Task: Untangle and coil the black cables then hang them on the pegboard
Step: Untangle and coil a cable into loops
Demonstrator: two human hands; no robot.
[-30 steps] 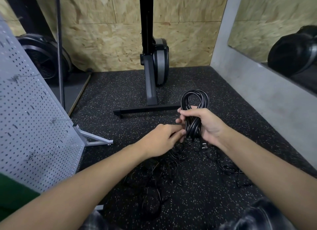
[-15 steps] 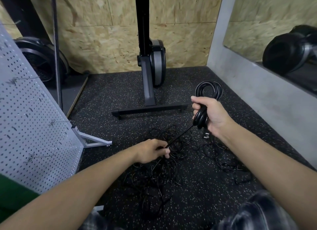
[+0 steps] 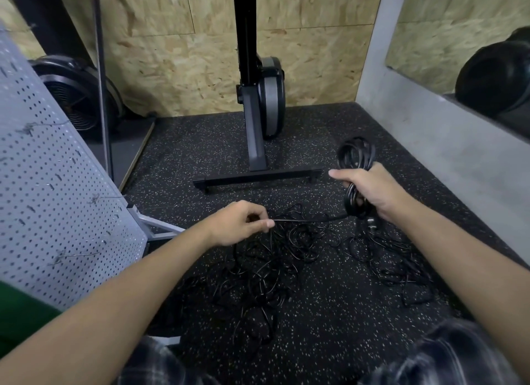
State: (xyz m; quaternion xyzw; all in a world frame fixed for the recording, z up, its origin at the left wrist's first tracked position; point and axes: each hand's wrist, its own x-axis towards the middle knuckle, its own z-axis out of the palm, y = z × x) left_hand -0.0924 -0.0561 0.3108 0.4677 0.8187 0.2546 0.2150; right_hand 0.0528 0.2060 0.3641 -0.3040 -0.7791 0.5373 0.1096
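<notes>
My right hand (image 3: 370, 191) grips a coil of black cable (image 3: 355, 155) around its middle, loops standing up above the fist. A taut strand (image 3: 309, 219) runs from the coil's lower end leftward to my left hand (image 3: 243, 222), which pinches it. Below both hands a tangle of thin black cables (image 3: 275, 264) lies spread on the speckled rubber floor, and a plug (image 3: 371, 222) hangs under the coil. The grey pegboard (image 3: 51, 201) leans at the left with several wire hooks (image 3: 106, 196) sticking out.
A black machine stand (image 3: 256, 178) with a crossbar foot sits just beyond the hands. A fan (image 3: 71, 97) stands behind the pegboard, whose metal foot (image 3: 160, 229) reaches onto the floor. A grey ledge (image 3: 444, 132) bounds the right side. My knees are at the bottom edge.
My hands have drawn apart: the left pulled a strand down and leftward out of the coil, which the right hand carried rightward and slightly up. The strand is now stretched level between them.
</notes>
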